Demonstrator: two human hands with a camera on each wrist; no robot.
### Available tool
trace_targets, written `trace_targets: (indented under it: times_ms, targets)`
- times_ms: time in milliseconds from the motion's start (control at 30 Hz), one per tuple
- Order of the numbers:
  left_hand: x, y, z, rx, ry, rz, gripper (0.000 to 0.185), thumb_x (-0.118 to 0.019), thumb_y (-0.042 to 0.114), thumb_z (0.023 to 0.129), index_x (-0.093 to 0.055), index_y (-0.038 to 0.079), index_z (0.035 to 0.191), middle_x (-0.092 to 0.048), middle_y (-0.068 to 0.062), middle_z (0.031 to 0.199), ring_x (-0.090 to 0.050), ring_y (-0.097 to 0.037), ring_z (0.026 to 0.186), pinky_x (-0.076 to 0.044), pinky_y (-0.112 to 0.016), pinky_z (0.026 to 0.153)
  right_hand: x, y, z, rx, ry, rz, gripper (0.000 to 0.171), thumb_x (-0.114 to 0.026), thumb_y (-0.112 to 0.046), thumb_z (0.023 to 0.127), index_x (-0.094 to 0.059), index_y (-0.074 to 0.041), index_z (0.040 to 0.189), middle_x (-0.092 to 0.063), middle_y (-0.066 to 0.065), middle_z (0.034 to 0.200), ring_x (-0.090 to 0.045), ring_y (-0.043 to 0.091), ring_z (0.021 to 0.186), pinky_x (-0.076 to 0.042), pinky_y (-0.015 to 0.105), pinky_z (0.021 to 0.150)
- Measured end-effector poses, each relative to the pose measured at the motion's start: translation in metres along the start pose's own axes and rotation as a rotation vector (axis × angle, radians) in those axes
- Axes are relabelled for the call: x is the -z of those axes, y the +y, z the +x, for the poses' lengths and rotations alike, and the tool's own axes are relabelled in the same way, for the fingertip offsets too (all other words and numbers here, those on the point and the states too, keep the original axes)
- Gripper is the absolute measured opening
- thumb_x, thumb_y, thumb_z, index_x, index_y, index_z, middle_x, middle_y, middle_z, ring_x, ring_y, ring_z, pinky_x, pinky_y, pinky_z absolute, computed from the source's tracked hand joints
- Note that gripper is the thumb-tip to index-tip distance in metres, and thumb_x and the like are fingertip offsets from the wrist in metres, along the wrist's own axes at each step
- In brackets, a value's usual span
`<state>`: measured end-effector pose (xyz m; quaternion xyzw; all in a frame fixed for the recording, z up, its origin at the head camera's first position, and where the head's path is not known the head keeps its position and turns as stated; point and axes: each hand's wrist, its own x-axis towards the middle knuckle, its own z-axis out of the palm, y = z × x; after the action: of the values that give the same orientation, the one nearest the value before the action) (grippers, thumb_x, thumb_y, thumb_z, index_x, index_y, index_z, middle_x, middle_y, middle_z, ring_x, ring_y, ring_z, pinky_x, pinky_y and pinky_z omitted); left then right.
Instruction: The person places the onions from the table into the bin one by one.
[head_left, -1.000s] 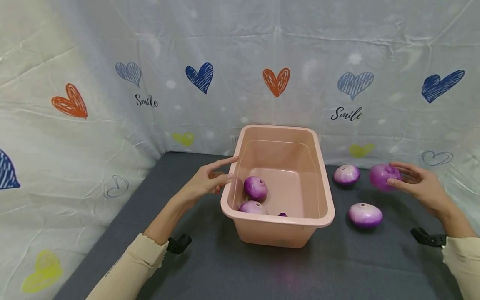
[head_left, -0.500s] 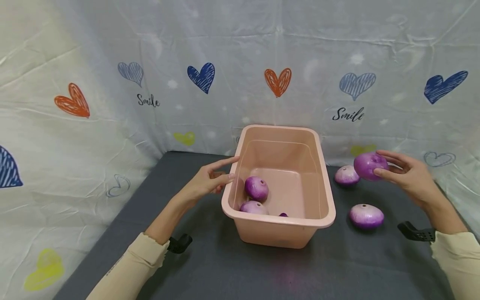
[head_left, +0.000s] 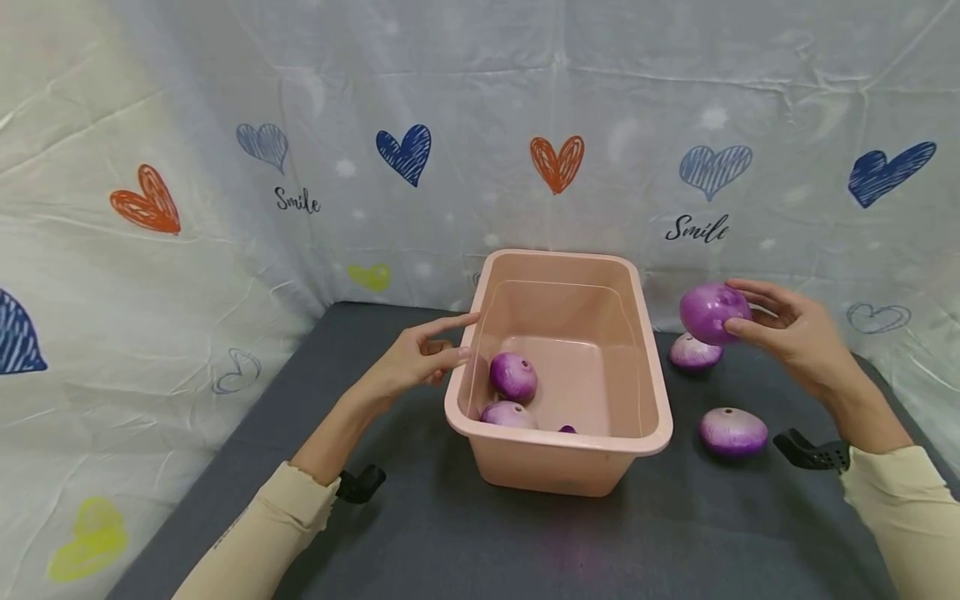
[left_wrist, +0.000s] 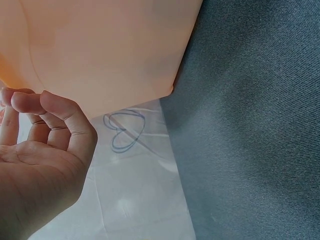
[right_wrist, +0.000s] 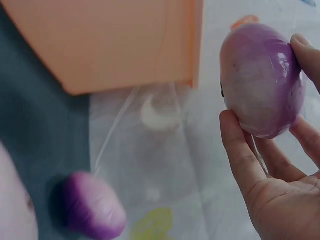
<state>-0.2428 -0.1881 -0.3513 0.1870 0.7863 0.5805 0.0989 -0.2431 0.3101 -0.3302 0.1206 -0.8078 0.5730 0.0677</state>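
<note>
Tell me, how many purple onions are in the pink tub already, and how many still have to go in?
Two onions lie in the pink tub, plus a purple bit near the front wall, too hidden to tell. The right hand holds one onion in the air beside the tub. The left hand touches the tub's rim. Two more onions lie on the dark table.

Right hand lifts purple onion off the table, up and left toward pink tub. Onion now above another onion left lying there.
</note>
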Motion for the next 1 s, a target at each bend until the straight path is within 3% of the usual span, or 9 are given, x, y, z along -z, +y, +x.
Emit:
trace_targets:
  times_ms: [333, 667, 1000]
  targets:
    - [-0.001, 0.0, -0.001, -0.004, 0.008, -0.001, 0.053, -0.071, 0.028, 0.099, -0.055, 0.032, 0.149, -0.045, -0.008, 0.068, -0.043, -0.02, 0.062, -0.038, -0.031, 0.06, -0.024, -0.022, 0.01, 0.126, -0.051, -0.03, 0.054, -0.073, -0.004, 0.094, -0.056, -0.008, 0.145, -0.053, 0.006, 0.14, -0.054, 0.021, 0.123, -0.051, 0.022, 0.086]
    - [-0.001, 0.0, -0.001, 0.001, 0.01, -0.012, 0.053, -0.071, 0.03, 0.098, -0.055, 0.034, 0.149, -0.047, -0.01, 0.071, -0.044, -0.02, 0.063, -0.039, -0.031, 0.06, -0.046, -0.03, 0.021, 0.221, -0.139, 0.037, 0.051, -0.073, 0.002, 0.092, -0.059, -0.003, 0.14, -0.057, 0.009, 0.135, -0.057, 0.023, 0.119, -0.05, 0.025, 0.091]
    - [-0.003, -0.001, -0.002, 0.007, 0.005, -0.018, 0.053, -0.07, 0.029, 0.099, -0.054, 0.034, 0.15, -0.046, -0.008, 0.069, -0.044, -0.02, 0.062, -0.038, -0.03, 0.059, -0.067, -0.036, 0.028, 0.239, -0.189, 0.058, 0.051, -0.075, 0.0, 0.091, -0.06, -0.003, 0.14, -0.058, 0.013, 0.136, -0.057, 0.026, 0.12, -0.049, 0.027, 0.094]
